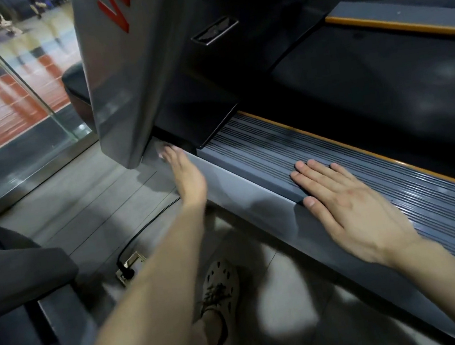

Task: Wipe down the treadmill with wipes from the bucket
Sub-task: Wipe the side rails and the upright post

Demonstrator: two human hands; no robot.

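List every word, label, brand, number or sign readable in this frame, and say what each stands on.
Red lettering on the grey upright: cut off by the frame's top edge; only angular strokes like a "W" or "M" show, no whole word.
Badge on the black motor cover: a winged emblem, too small and dark to read.
Side rail: no text shows.
Nothing else is legible.

Treadmill: grey metal treadmill [254,200], ribbed side rail [261,149], black belt [384,84].
Wipe: pale crumpled wipe [161,149], against the silver upright [124,84] base.
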